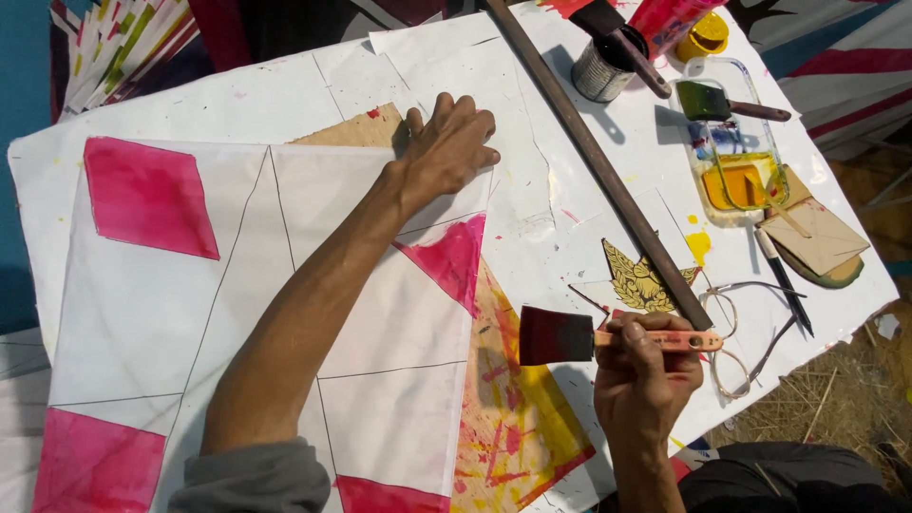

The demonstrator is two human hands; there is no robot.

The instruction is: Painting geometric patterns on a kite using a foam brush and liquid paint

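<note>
The right hand (646,366) sits low and right of the middle of the frame. Its fingers are curled tight around the pink handle of a wide paintbrush (608,337). The brush lies flat and points left, so its long side runs left to right. Its dark red bristles hang just past the right edge of the white cloth (380,380), over a board splashed with yellow and pink paint (513,418).

The cloth lies to the left of the brush. It has thin pencil lines and pink painted shapes on it. One pink shape (451,256) is just up and left of the bristles, so the right hand is the nearer one to it.

The left hand (446,142) is in the upper middle. The arm stretches long across the cloth from the lower left. The hand is open, palm down, pressing flat at the top edge of the cloth and holding nothing.

A long dark stick (598,161) slants across the table (570,57). In the upper right are a tin can (600,71) and a tray of yellow paint (736,176).
</note>
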